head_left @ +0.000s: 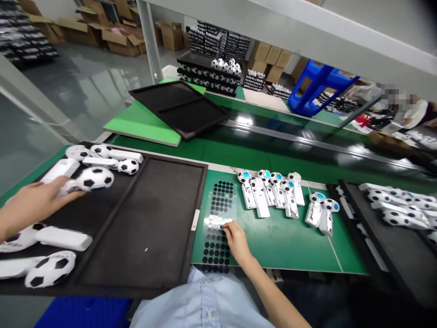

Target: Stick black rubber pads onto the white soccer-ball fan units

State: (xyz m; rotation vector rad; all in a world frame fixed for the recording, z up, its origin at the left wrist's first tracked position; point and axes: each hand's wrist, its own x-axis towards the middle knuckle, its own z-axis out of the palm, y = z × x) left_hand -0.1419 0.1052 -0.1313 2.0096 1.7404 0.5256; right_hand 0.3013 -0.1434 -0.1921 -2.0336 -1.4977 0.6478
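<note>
My left hand (51, 200) is closed around the white handle of a soccer-ball-patterned handheld fan (95, 178), held over the left black tray (136, 228). More such fans lie in that tray's left compartment, among them one fan (51, 269) near the front edge. My right hand (237, 241) pinches at a clear sheet of round black stickers (215, 253) on the green table. A small dark piece, seemingly a black sticker, shows at those fingertips. Glare covers the sheet's middle. To the right lie several fans (262, 200) with handles towards me, some showing blue centres.
Stacked black trays with fans (406, 237) stand at the right. Behind the table runs a dark green conveyor belt (283, 150). Across it, an empty black tray (180, 107) lies tilted on a green board (139, 123). A metal shelf beam (290, 32) crosses overhead.
</note>
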